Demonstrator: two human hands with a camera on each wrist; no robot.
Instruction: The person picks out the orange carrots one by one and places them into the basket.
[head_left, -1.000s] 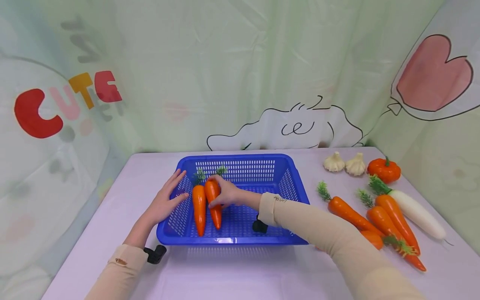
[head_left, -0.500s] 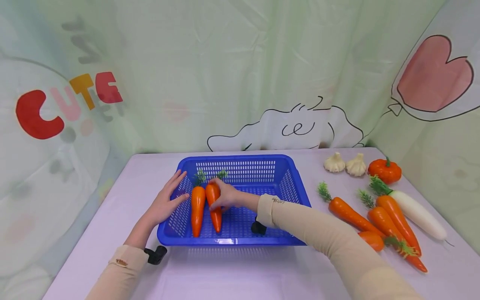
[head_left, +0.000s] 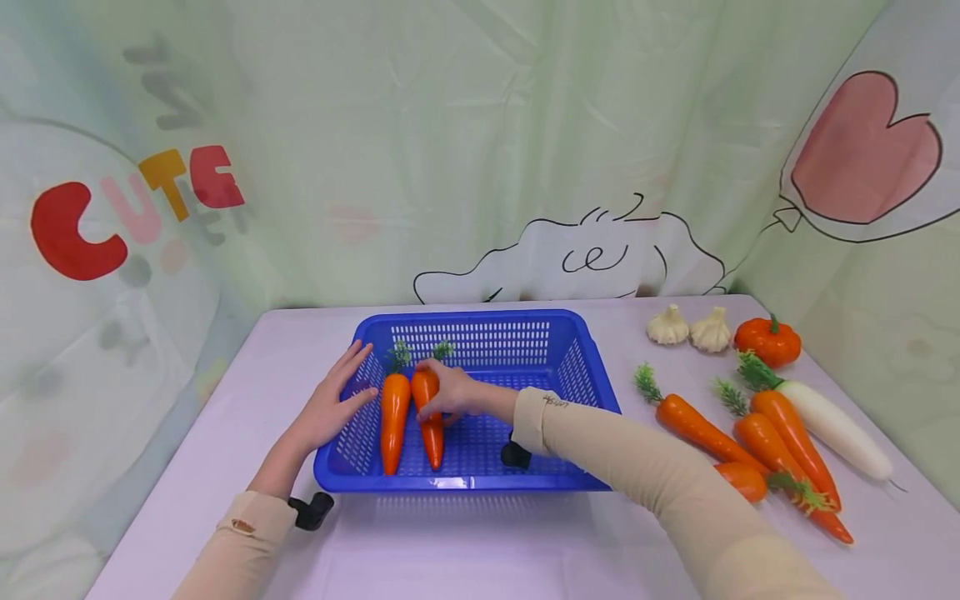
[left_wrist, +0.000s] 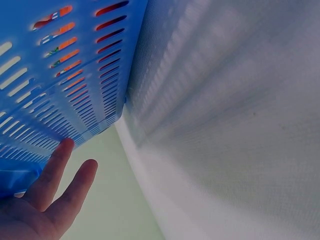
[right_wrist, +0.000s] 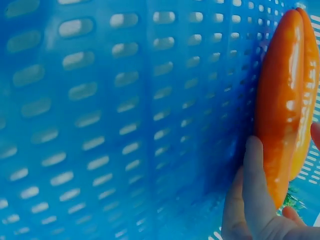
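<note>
A blue perforated plastic basket (head_left: pixel 471 482) stands on the table with two orange carrots lying side by side in its left part. My right hand (head_left: pixel 450 390) reaches into it and holds the right-hand carrot (head_left: pixel 432 446) by its upper body, thumb on the near side. Just to the left lies the other carrot (head_left: pixel 394 425), its green top toward the back wall. In the right wrist view, fingers (right_wrist: pixel 255 165) lie along the held carrot (right_wrist: pixel 280 95). My left hand (head_left: pixel 328 407) rests with spread fingers at the basket's left rim; the left wrist view shows two straight fingers beside the basket's outer wall.
On the table's right side lie several carrots (head_left: pixel 693 425), a rounded orange vegetable (head_left: pixel 741 481) partly behind my sleeve, a white radish (head_left: pixel 828 423), a small pumpkin (head_left: pixel 768 340) and two garlic bulbs (head_left: pixel 667 326). A printed curtain (head_left: pixel 480 150) hangs behind the table.
The held carrot has shifted slightly toward the front of the basket, its tip lower in view. The carrot beside it has shifted slightly left. My left hand has stayed in place.
</note>
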